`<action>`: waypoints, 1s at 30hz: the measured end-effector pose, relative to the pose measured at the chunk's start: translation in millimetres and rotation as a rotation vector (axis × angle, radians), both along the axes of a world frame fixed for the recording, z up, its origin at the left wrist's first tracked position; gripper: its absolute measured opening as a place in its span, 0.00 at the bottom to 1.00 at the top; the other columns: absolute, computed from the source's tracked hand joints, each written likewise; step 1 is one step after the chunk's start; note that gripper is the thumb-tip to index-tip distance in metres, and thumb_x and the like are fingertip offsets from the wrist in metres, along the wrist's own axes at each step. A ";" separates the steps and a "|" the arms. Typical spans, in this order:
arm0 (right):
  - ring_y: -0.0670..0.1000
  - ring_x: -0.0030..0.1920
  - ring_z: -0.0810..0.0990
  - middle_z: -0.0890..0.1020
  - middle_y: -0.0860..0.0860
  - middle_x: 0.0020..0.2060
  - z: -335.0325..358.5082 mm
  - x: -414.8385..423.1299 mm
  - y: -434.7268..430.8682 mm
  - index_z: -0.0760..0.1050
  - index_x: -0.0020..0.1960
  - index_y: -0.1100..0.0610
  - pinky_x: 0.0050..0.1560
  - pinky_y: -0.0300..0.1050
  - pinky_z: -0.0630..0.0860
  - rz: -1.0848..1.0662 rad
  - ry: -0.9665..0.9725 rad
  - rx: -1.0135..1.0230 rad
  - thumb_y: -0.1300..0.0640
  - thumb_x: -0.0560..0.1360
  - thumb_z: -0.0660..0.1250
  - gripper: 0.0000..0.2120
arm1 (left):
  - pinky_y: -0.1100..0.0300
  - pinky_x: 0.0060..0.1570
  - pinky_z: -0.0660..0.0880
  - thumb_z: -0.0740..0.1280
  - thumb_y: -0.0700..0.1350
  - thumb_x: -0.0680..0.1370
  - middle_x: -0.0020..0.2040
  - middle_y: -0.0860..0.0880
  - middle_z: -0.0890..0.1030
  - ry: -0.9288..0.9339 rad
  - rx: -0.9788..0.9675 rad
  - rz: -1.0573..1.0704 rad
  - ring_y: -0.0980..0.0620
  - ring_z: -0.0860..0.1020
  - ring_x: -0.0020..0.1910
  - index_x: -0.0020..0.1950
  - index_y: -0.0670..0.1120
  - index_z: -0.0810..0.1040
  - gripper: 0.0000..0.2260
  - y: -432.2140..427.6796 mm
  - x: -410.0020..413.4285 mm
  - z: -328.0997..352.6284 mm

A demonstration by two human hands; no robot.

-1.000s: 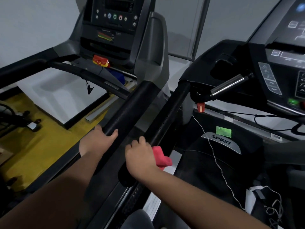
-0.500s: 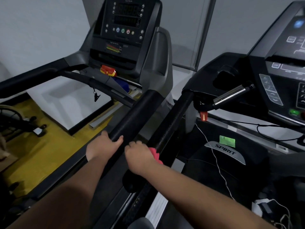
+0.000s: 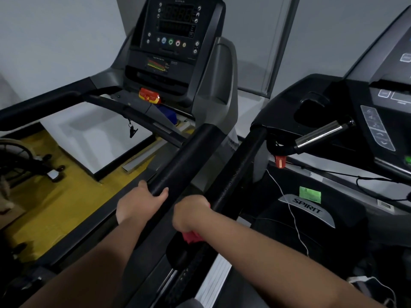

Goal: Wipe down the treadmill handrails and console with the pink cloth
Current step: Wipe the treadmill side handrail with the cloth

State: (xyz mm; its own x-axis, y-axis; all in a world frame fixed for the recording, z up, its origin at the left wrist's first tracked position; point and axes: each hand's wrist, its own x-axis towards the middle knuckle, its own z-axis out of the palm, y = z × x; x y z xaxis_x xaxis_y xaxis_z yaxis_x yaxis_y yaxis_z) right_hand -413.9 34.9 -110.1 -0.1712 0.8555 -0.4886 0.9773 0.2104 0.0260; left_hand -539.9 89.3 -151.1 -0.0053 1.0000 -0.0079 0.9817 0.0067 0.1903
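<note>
Grey gym walls are backing two treadmills while the right hand [image 3: 191, 213] is clenching the bunched pink cloth [image 3: 193, 237] against a black padded handrail [image 3: 235, 174], left hand [image 3: 139, 204] curling over its neighbour [image 3: 182, 167]; the barely visible cloth is likely risking slipping free.

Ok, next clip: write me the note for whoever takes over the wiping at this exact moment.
Left hand: bare, gripping the right handrail of the left treadmill, no cloth in it.
Right hand: closed around the pink cloth, pressed on the near end of the neighbouring treadmill's left handrail; most of the cloth is hidden under the hand.
Done: cannot tell from this view how much has been wiped.
Left: the upper stretch of that rail, the far left handrail, and the console, which neither hand is touching.
</note>
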 end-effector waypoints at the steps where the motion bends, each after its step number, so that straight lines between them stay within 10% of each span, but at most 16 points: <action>1: 0.55 0.58 0.77 0.77 0.53 0.60 -2.4 -2.9 11.6 0.73 0.64 0.58 0.44 0.47 0.71 -0.014 -0.033 -0.067 0.56 0.78 0.56 0.17 | 0.59 0.31 0.75 0.56 0.69 0.74 0.36 0.50 0.77 -0.002 -0.004 0.000 0.51 0.75 0.32 0.57 0.45 0.70 0.29 0.6 -0.3 -0.2; 8: 0.52 0.61 0.75 0.76 0.49 0.63 -17.3 -6.1 52.3 0.67 0.70 0.54 0.57 0.47 0.70 -0.075 -0.206 -0.379 0.47 0.79 0.59 0.22 | 0.59 0.32 0.74 0.55 0.70 0.73 0.44 0.48 0.79 0.024 -0.003 -0.015 0.49 0.77 0.36 0.67 0.45 0.67 0.34 5.7 -1.8 -2.3; 21: 0.61 0.52 0.79 0.80 0.61 0.52 -1.0 14.3 -1.6 0.77 0.53 0.63 0.47 0.47 0.73 0.008 0.254 0.119 0.59 0.76 0.57 0.13 | 0.59 0.30 0.75 0.55 0.70 0.73 0.40 0.49 0.79 0.020 -0.009 0.002 0.50 0.77 0.34 0.65 0.45 0.68 0.33 4.2 -0.7 -2.3; 30: 0.54 0.62 0.73 0.73 0.53 0.66 -21.4 1.9 56.6 0.65 0.71 0.57 0.50 0.47 0.67 -0.040 -0.112 -0.315 0.56 0.80 0.57 0.20 | 0.57 0.33 0.76 0.55 0.70 0.73 0.43 0.48 0.80 0.009 -0.028 -0.001 0.48 0.78 0.38 0.66 0.45 0.67 0.34 4.9 0.2 -1.2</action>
